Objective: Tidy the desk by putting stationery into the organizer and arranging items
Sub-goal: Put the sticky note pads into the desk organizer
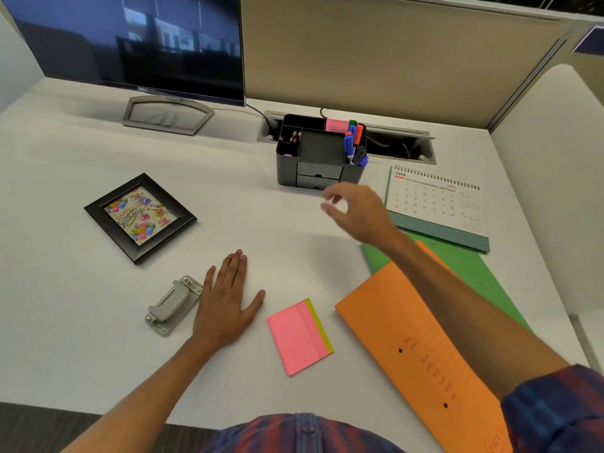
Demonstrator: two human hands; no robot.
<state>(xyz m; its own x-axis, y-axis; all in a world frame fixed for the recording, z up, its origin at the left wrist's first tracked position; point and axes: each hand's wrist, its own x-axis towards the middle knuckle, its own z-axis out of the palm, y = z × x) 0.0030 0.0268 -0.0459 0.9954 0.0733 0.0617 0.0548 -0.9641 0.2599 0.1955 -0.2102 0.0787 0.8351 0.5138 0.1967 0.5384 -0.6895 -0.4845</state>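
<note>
The right hand [354,209] hovers empty, fingers loosely curled, below the organizer [320,152] at upper centre. The left hand [225,299] lies flat. Best to lift the sticky notes [299,336] by their edges.

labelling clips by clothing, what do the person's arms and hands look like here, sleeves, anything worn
Both forearms are bare, as are the left hand and right hand: no gloves, rings or watch visible. A plaid shirt in dark blue and red shows, its right sleeve ending near the elbow.

One head cam, wide-angle, looks fwd and down, close over the desk [81,322].
</note>
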